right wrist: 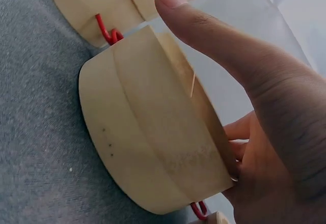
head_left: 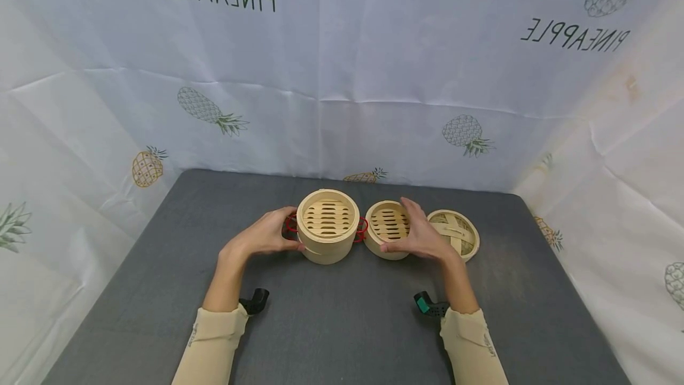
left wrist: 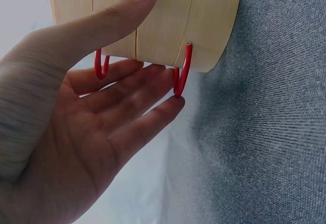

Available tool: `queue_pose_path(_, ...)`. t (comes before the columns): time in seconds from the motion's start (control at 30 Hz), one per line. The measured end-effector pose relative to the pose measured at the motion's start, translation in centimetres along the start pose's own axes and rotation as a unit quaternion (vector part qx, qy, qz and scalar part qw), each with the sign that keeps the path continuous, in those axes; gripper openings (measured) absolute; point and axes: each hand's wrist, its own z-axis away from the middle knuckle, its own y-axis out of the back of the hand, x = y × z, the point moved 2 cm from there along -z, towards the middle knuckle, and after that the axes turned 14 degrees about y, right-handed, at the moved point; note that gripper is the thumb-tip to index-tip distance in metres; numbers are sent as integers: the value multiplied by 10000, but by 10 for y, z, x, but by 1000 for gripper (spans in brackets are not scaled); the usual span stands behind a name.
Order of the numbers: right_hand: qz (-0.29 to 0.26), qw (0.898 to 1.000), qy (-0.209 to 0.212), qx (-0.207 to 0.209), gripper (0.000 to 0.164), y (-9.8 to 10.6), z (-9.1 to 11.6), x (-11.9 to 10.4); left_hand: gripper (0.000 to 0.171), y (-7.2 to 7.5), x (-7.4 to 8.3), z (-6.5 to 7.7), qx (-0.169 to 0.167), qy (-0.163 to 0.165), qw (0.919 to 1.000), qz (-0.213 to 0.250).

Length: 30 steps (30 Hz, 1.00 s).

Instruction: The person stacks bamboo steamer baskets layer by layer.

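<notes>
Two bamboo steamer baskets stand stacked [head_left: 327, 248], slatted floor showing on top, red loop handles at the sides. My left hand [head_left: 272, 232] holds the stack's left side. In the left wrist view its thumb [left wrist: 117, 18] lies along the wall, with the fingers behind near the red loops [left wrist: 183, 71]. Close to the stack's right stands a single steamer basket [head_left: 388, 251]. My right hand [head_left: 422, 236] spans this one loosely. In the right wrist view its thumb [right wrist: 204, 30] stands off the wall of the basket [right wrist: 147, 117], and its fingers are partly hidden behind the rim.
A woven bamboo lid [head_left: 467, 236] lies right of the single basket, partly behind my right hand. The dark grey table [head_left: 342, 325] extends in front. A pineapple-print cloth [head_left: 342, 88] hangs behind it and at both sides.
</notes>
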Motion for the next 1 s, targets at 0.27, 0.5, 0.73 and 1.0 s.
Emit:
queue_pose_path(0.27,69,10000,-12,-53,136,-3,0,5,79,0,0,-2,2,2,10000,-14)
queue_pose_path(0.5,99,9999,-14,30,131,-4,0,5,79,0,1,-2,-5,60,10000,-39)
queue_pose_path(0.73,131,9998,-52,161,126,-5,-2,3,79,1,1,-2,37,50,10000,-68)
queue_pose_path(1.0,309,9993,-35,218,125,-5,-2,2,79,0,0,-2,0,47,10000,-24)
